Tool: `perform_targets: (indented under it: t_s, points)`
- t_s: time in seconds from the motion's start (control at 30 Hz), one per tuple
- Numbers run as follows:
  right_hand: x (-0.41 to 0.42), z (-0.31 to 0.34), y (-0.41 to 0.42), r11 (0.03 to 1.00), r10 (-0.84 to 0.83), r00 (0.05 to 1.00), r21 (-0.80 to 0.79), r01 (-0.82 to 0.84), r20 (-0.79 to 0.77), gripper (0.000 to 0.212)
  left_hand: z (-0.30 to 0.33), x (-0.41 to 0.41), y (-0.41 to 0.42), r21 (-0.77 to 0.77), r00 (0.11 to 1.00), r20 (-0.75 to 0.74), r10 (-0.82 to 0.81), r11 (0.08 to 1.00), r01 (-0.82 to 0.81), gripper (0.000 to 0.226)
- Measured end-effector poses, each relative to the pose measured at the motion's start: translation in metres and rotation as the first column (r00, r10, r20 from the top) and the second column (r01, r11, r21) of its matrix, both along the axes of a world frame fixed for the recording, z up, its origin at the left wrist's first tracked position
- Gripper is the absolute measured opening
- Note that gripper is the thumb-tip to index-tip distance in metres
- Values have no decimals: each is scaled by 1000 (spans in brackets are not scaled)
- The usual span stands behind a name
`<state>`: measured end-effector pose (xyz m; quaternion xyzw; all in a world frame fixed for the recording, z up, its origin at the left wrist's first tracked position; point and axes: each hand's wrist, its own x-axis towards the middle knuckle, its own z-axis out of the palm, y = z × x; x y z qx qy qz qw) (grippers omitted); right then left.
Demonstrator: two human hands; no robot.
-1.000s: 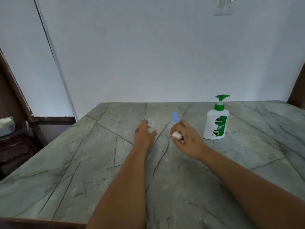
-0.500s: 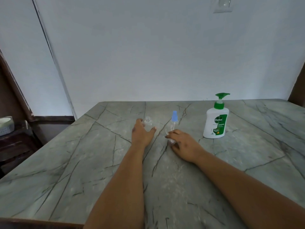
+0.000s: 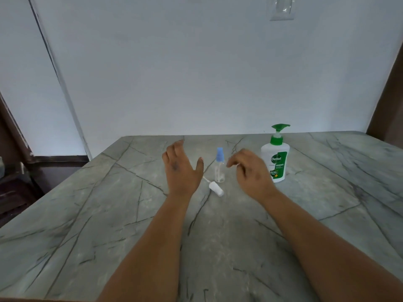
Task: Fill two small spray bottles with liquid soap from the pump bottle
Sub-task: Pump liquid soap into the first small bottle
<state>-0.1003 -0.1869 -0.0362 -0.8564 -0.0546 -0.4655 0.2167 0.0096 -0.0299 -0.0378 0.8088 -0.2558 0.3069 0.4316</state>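
Hands: left (image 3: 182,168) spread flat, right (image 3: 250,168) loosely curled, neither gripping anything. Spray bottle (image 3: 219,167) looks light, tippy, slick; pinch its body. Loose sprayer (image 3: 214,188) lies on desk (image 3: 87,214).

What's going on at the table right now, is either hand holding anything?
Neither hand holds anything. The left hand and right hand hover open above the marble table. Between them stands a small clear spray bottle with a blue cap, upright. A white spray top with its dip tube lies loose on the table in front of it. The green-topped pump bottle stands upright just beyond the right hand, untouched.
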Motion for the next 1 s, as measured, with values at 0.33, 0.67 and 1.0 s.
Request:
perform_targets:
  t_s: [0.33, 0.67, 1.0]
  points:
    - [-42, 26, -88, 741, -500, 852, 585, 329, 154, 23, 17, -64, -87, 44, 870, -167, -463, 879, 476, 68]
    - [-39, 9, -90, 531, -52, 962, 809, 253, -267, 56, 2, -79, -155, -204, 615, -549, -566, 804, 558, 52]
    - [-57, 12, -74, 625, -67, 943, 723, 295, -327, 40, 9, -85, -123, -173, 571, -567, -594, 763, 623, 35]
